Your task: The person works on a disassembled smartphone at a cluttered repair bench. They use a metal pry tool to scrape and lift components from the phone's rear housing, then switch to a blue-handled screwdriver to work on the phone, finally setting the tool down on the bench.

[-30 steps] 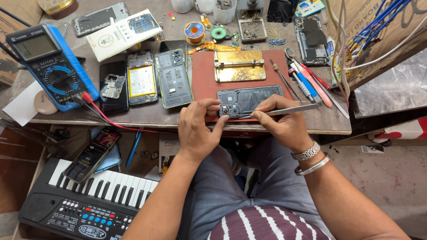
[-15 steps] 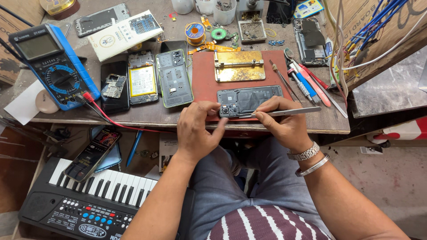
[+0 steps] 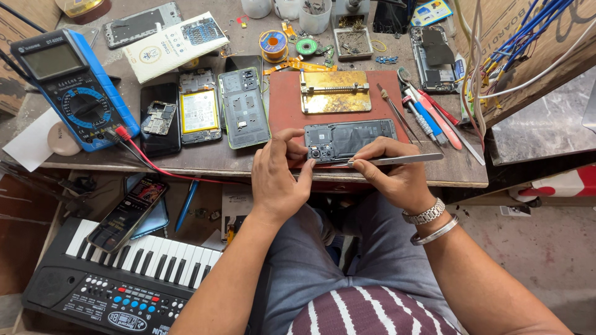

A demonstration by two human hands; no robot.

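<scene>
**Opened Phone Under Tweezers at a Crowded Repair Tabletop**

A person seated at a worn tabletop (image 3: 347,177) works on an opened smartphone (image 3: 351,138) that lies flat, its back cover off, on the near edge of a red work mat (image 3: 287,105). The left hand (image 3: 279,177) rests at the phone's left end, thumb and forefinger pinching its corner beside the camera module. The right hand (image 3: 397,174), wearing a metal watch (image 3: 424,214) and a bangle (image 3: 434,231), is closed around metal tweezers (image 3: 397,159), held nearly level along the phone's near edge with the tips pointing left toward the camera end.

Just beyond the phone on the mat sits a brass-coloured holding fixture (image 3: 335,92). To the phone's right, a row of screwdrivers and picks (image 3: 425,118) lies fanned on the mat's edge. To its left lie another opened handset with a green rim (image 3: 246,107), a phone showing its yellow-labelled battery (image 3: 199,111) and a dark phone carrying a loose circuit board (image 3: 159,118). Farther left stands a blue multimeter (image 3: 77,90), its red lead (image 3: 155,162) trailing over the tabletop edge. Beyond the mat sit a spool of solder wire (image 3: 273,44) and a small parts tray (image 3: 354,42). Below the tabletop, left of the person's knees, a black electronic keyboard (image 3: 118,279) carries a lit phone (image 3: 127,213).
</scene>
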